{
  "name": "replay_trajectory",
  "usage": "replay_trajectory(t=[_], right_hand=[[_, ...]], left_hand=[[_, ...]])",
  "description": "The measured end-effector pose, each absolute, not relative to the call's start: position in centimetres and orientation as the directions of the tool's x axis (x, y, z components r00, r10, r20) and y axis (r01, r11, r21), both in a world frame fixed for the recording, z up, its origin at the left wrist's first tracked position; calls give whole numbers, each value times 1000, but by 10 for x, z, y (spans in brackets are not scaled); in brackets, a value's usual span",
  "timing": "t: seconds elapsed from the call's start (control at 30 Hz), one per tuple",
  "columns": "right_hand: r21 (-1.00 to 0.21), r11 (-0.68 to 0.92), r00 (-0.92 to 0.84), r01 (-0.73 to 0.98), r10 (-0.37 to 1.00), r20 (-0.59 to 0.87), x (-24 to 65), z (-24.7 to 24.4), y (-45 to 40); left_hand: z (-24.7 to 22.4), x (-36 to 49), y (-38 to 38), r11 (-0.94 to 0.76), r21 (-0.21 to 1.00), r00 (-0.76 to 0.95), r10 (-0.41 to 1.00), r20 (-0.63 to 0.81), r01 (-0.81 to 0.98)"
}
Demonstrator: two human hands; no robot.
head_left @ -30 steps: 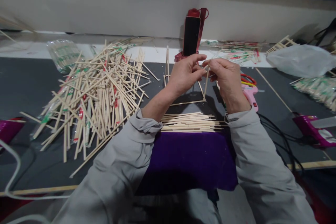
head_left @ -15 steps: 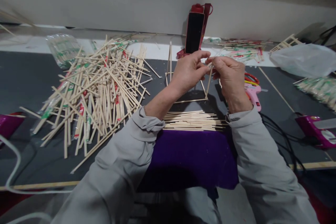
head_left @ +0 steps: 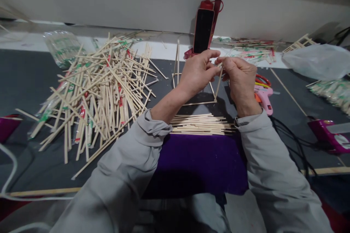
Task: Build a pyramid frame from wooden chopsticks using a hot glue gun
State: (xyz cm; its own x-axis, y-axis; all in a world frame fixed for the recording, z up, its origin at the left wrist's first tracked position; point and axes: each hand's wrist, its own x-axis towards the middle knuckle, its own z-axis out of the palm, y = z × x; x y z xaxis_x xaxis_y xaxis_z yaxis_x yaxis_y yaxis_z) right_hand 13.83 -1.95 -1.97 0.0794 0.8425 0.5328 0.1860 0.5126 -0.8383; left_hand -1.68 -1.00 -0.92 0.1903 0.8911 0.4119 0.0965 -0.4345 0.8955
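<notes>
At one o'clock, right hand [head_left: 242, 78] pinched on stick frame [head_left: 219, 84] top; left hand [head_left: 195, 71] close by, can't tell its grip. Loose sticks [head_left: 105, 96] nine o'clock, glue gun [head_left: 264, 99] three.

Bare dark tabletop [head_left: 287, 123] opens right of the pink glue gun [head_left: 264, 98], crossed by black cables [head_left: 298, 142].

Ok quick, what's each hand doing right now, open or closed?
Left hand: fingers curled near a thin, pale wooden stick; grip unclear.
Right hand: closed, pinching that stick's top.
</notes>
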Motion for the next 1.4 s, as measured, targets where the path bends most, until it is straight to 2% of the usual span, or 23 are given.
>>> replay_trajectory(t=[0.3, 0.57, 1.17, 1.4], right_hand=[[-851, 508, 89, 132, 849, 520, 136, -16, -20], [-854, 462, 70, 238, 869, 489, 138, -15, -20], [-876, 447, 57, 179, 884, 463, 142, -19, -14], [-878, 437, 71, 194, 887, 457, 141, -18, -16]], left_hand=[[-9, -17, -11, -448, 889, 175, 886, 429, 92], [-14, -18, -4, -410, 912, 159, 903, 400, 32], [-11, -18, -5, -442, 896, 148, 890, 432, 40], [-12, -19, -9, -356, 932, 194, 911, 363, -72]])
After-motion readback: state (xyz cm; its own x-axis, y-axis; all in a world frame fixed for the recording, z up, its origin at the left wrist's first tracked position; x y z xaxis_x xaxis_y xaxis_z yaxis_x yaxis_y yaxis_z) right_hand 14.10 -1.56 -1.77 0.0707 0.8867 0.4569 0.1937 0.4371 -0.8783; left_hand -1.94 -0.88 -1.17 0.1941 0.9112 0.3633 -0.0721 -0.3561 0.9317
